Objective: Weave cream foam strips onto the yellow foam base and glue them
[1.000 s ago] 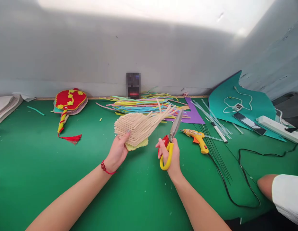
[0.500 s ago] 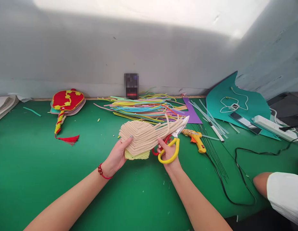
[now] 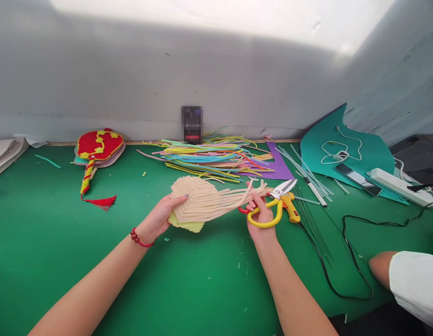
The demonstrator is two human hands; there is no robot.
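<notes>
My left hand (image 3: pixel 160 215) is closed on the left edge of a beige leaf-shaped piece (image 3: pixel 193 200) made of pipe cleaners laid in a V pattern, thumb on top. A pale yellow-green layer (image 3: pixel 188 224) shows under its lower edge. Long loose beige ends (image 3: pixel 233 196) trail to the right into the fingers of my right hand (image 3: pixel 261 215). That hand also carries scissors (image 3: pixel 267 224) with a yellow and a red handle loop. Their blades (image 3: pixel 285 187) point up and right, away from the leaf-shaped piece.
Coloured pipe cleaners (image 3: pixel 202 156) lie in a pile at the back. A yellow glue gun (image 3: pixel 290 207), its black cord (image 3: pixel 324 270), clear glue sticks (image 3: pixel 310 175), a phone (image 3: pixel 358 178) and a power strip (image 3: pixel 398 185) occupy the right. A red fan-shaped craft (image 3: pixel 99 145) lies left. Someone's white sleeve (image 3: pixel 414 284) shows lower right.
My right hand has moved right with the scissors and now grips the loose beige ends, drawn out straighter. My left hand and the leaf-shaped piece have shifted slightly left.
</notes>
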